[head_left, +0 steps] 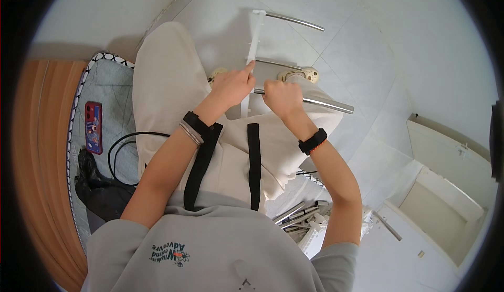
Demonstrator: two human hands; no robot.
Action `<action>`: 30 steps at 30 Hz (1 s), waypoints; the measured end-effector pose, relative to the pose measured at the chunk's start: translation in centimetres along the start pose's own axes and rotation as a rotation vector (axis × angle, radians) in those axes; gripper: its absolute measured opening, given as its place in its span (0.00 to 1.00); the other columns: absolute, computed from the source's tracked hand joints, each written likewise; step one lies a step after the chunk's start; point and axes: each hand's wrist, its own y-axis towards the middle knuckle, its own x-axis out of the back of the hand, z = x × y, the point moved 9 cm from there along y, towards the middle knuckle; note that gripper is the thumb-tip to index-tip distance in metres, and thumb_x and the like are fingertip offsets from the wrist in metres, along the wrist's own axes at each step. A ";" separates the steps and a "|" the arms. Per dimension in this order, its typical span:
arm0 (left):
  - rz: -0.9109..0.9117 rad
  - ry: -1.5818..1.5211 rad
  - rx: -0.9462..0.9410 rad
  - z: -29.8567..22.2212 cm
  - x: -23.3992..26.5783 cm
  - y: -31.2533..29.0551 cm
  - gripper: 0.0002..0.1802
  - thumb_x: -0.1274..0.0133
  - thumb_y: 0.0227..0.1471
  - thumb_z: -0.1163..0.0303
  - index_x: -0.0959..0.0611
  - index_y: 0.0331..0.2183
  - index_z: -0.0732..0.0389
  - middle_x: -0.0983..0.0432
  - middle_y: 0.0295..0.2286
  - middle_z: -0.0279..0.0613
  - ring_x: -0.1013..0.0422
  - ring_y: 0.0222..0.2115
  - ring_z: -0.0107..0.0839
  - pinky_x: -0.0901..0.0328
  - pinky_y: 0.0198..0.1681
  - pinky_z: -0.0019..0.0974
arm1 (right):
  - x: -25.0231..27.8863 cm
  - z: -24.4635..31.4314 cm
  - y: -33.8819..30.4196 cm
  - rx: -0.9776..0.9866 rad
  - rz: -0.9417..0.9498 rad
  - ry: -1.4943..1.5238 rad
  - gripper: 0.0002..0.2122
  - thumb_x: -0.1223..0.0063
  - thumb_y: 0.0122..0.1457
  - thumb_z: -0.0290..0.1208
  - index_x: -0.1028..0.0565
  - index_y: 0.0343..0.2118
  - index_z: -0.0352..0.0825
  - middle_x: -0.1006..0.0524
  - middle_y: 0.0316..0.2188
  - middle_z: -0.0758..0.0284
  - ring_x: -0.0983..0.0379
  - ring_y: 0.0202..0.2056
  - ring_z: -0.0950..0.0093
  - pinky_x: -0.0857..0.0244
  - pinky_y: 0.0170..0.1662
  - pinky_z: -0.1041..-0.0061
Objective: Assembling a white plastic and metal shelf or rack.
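Observation:
A long white plastic bar (255, 36) stands out in front of me, with metal tubes projecting from it to the right. My left hand (230, 88) is closed around the bar, its index finger stretched along it. In a fist, my right hand (283, 98) grips a shiny metal tube (331, 104) whose left end meets the bar beside my left hand. Farther out, a second metal tube (281, 64) and a third metal tube (296, 21) join the same bar. My fingers hide part of the joint at the gripped tube.
A pile of metal tubes (296, 218) and white plastic parts lies to my lower right. One loose tube (387, 226) is near a white open box (441, 197). At left are a phone (93, 126), a black bag (100, 184), a cable (112, 150) and a wooden panel (44, 161).

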 end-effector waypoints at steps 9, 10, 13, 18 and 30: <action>-0.031 0.006 -0.042 -0.1 -0.7 0.5 0.24 0.62 0.50 0.61 0.32 0.50 0.55 0.27 0.19 0.45 0.32 0.26 0.44 0.36 0.31 0.43 | 1.1 0.7 -0.9 0.125 -0.380 -0.045 0.06 0.46 0.40 0.27 0.33 0.17 0.37 0.30 0.13 0.66 0.30 0.17 0.69 0.37 0.20 0.72; -0.032 0.008 -0.043 0.0 -0.6 0.4 0.25 0.62 0.50 0.61 0.33 0.50 0.55 0.27 0.19 0.45 0.32 0.25 0.44 0.36 0.31 0.43 | 2.0 1.6 -1.4 0.165 -0.507 -0.094 0.05 0.48 0.39 0.27 0.34 0.15 0.38 0.31 0.12 0.68 0.30 0.16 0.71 0.38 0.19 0.74; -0.032 0.030 -0.060 -0.1 -1.1 0.6 0.25 0.62 0.50 0.61 0.33 0.51 0.56 0.28 0.18 0.45 0.31 0.23 0.43 0.36 0.30 0.43 | 2.5 2.7 -1.9 0.191 -0.633 -0.157 0.05 0.51 0.38 0.26 0.35 0.13 0.39 0.33 0.11 0.70 0.32 0.15 0.74 0.41 0.18 0.76; -0.061 0.022 -0.049 -0.1 -1.0 0.5 0.24 0.62 0.50 0.62 0.32 0.50 0.56 0.28 0.16 0.45 0.31 0.20 0.43 0.36 0.27 0.43 | 1.7 2.3 -0.9 0.112 -0.559 -0.085 0.07 0.50 0.41 0.24 0.36 0.13 0.38 0.34 0.10 0.69 0.32 0.14 0.72 0.39 0.18 0.74; -0.071 0.040 -0.076 0.0 -0.7 0.3 0.25 0.63 0.51 0.61 0.34 0.51 0.55 0.27 0.18 0.46 0.30 0.21 0.44 0.36 0.27 0.44 | 1.2 2.0 0.6 0.116 -0.236 0.039 0.04 0.50 0.41 0.28 0.28 0.15 0.37 0.27 0.13 0.62 0.28 0.16 0.65 0.34 0.19 0.70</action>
